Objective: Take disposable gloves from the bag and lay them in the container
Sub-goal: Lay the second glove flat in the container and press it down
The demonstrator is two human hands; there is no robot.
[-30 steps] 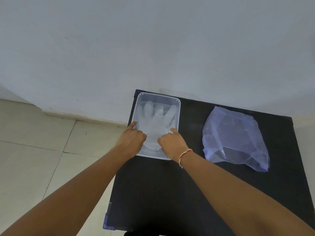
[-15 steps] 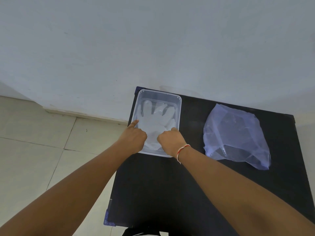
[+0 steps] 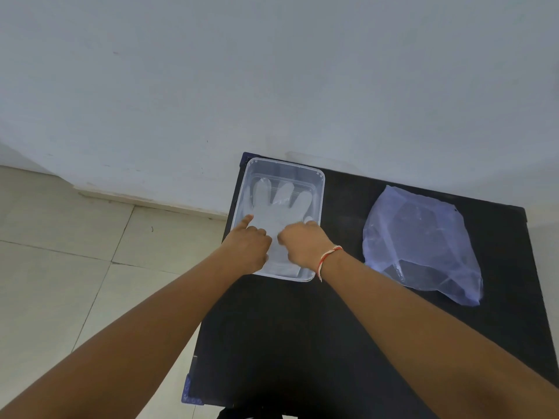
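— What's nearest you?

— My forearms, coming up from the bottom corners over the black table point(image 3: 302, 343). The red-and-white thread bracelet point(image 3: 328, 260) is on my right wrist.

— And your hands?

— Both at the near end of the clear plastic container point(image 3: 321, 189), centre frame. My left hand point(image 3: 246, 246) presses the disposable glove point(image 3: 279, 211) with its forefinger out; my right hand point(image 3: 299, 244) is curled, knuckles on the cuff. Neither grasps anything.

— Anything changed?

— Since a second ago the glove's fingers lie flatter and more spread toward the far wall. I judge this one laid.

— The bag?

— The bluish plastic bag point(image 3: 420, 243) sits well apart, right of frame. Its contents I cannot tell.
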